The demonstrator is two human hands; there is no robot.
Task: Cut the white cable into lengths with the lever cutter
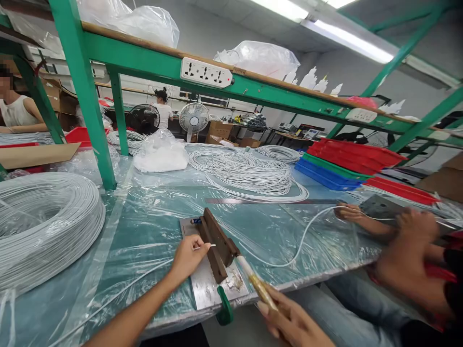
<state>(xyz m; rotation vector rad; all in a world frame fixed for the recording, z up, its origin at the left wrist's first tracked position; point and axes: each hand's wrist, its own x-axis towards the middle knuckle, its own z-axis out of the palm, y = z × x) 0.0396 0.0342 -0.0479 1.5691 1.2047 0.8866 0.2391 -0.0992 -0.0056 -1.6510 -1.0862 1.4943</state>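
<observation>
At your far left, a big coil of white cable (pixel 54 231) lies on the plastic-covered table (pixel 155 202). Right of it, a thin white strand (pixel 126 285) slants up from the near edge and goes out of sight behind your left wrist; farther back sits a clear bag (pixel 161 153) with something white inside.

Next comes your left hand (pixel 190 255), thumb and forefinger pinching a white cable end (pixel 212 246) — a short tip pokes out past your fingertips, over the brown metal fixture (pixel 220 236). You can't tell from here whether that tip touches the metal. The fixture stands on a silvery plate (pixel 200 289) at the table's near edge, with a blue spring (pixel 196 221) near its far end and a green clamp (pixel 224 308) below.

Behind the fixture spread loose loops of cable (pixel 246 171), with a long ruler (pixel 267 201) in front of them. From the fixture's right side a handle wrapped in gold (pixel 261 289) slopes down towards you, and your right hand (pixel 292 318) has its fingers closed around it.

Farther right, a second cable (pixel 304 236) curves up to a co-worker's hand (pixel 349 212), just in front of stacked red, green and blue trays (pixel 333 168); the co-worker's other hand (pixel 415 229) is blurred.
</observation>
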